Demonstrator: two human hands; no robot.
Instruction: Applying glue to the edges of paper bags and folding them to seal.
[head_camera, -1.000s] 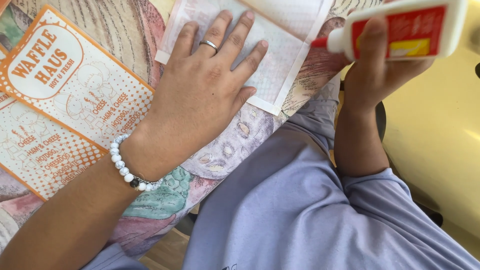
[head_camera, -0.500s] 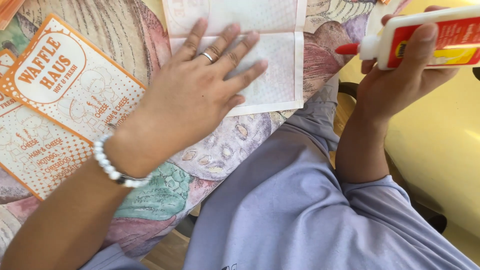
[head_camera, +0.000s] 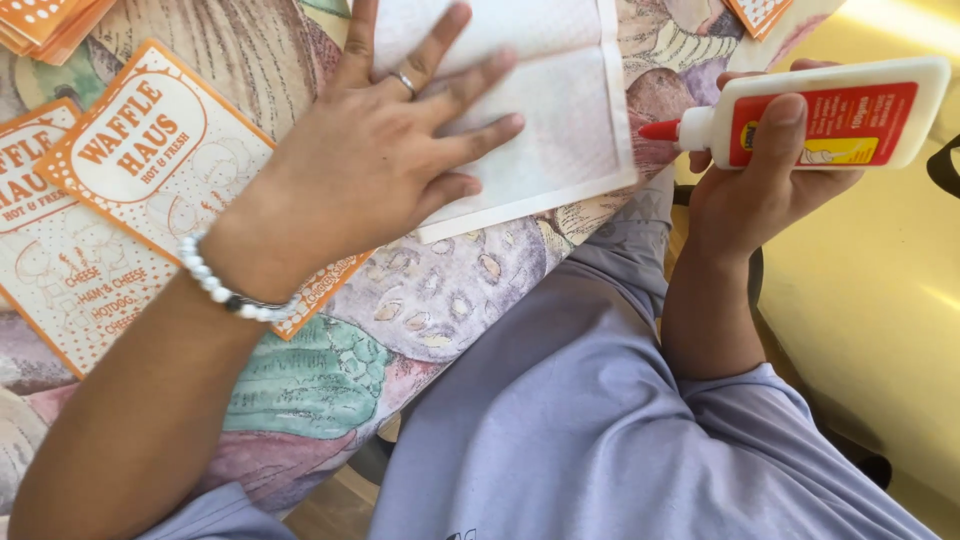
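- Tablecloth (head_camera: 420, 300) with a printed vegetable pattern covers the table and is the biggest surface in view; its folds and far edges run out of frame.
- Orange-and-white printed paper bags (head_camera: 110, 210) lie flat on the cloth at the left, overlapping; a stack of the same kind (head_camera: 40, 25) is cut off at the top left corner, and another corner (head_camera: 762, 12) shows at the top.
- White paper sheet (head_camera: 555, 110) lies flat on the cloth near its edge, top part cut off. It looks thin, light and limp, likely to slide or crease, so pressing it flat suits it better than pinching.
- Left hand (head_camera: 370, 160) rests palm down on that sheet, fingers spread apart and flat, a ring on one finger and a pale bead bracelet (head_camera: 225, 290) at the wrist; what lies under the palm is hidden.
- Glue bottle (head_camera: 830, 112), white with a red label and red nozzle, is held sideways off the table's edge, nozzle towards the sheet but apart from it. It seems light, smooth plastic, squeezable; mid-body is the sound place to hold.
- Right hand (head_camera: 760, 195) is clamped round the bottle from below, one finger over the label; whether the nozzle is open cannot be told.
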